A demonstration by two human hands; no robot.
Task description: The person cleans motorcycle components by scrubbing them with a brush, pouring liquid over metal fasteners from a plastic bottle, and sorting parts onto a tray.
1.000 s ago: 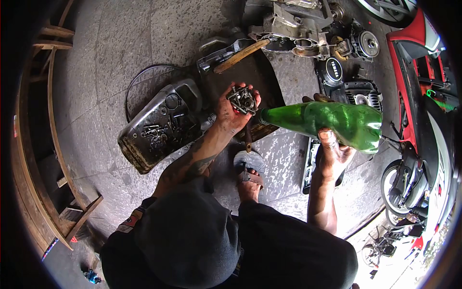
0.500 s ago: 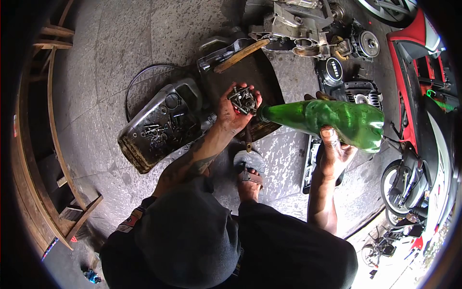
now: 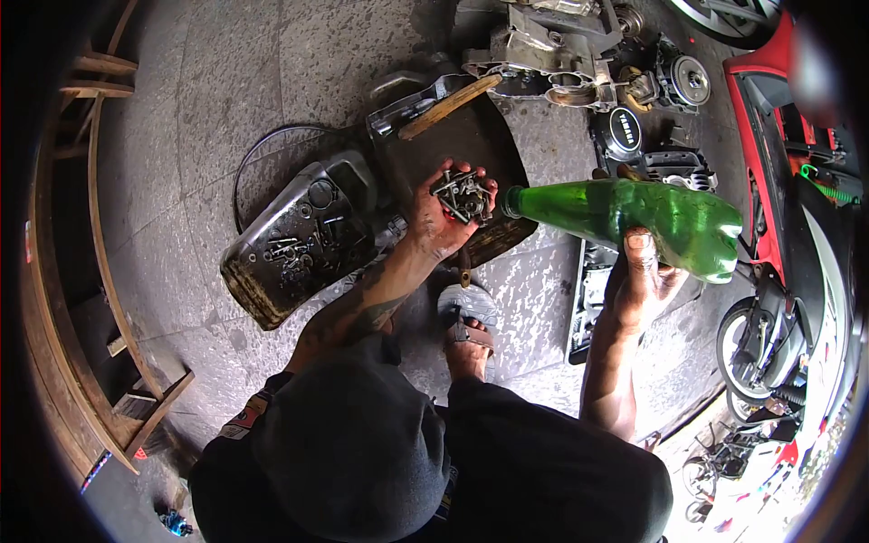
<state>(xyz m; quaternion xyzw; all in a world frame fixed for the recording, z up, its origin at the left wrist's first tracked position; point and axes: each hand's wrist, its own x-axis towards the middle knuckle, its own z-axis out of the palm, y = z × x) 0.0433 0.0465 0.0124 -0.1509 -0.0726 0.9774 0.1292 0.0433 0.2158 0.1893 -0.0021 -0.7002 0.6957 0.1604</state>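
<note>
My left hand (image 3: 434, 222) is cupped, palm up, round a heap of metal bolts (image 3: 464, 195) above a dark pan cut from a jerrycan (image 3: 471, 127). My right hand (image 3: 643, 276) grips a green plastic bottle (image 3: 588, 206), its thumb on the near side and fingertips showing at the far side. The bottle lies almost level, its open mouth pointing at the bolts with a small gap between. Whether liquid is leaving the mouth I cannot make out. Inside the pan rests a wooden-handled tool (image 3: 451, 106).
Left of the pan lies another cut jerrycan (image 3: 249, 294) with small bolts and parts in it. Engine cases (image 3: 543, 63) and a Yamaha cover (image 3: 623, 131) sit on the floor beyond. A red motorcycle (image 3: 760, 154) stands at the right, a wooden bench (image 3: 90, 380) at the left.
The bottle has shifted to the right, its mouth drawing away from the bolts. My left hand has turned slightly, and the bolts in it lie differently.
</note>
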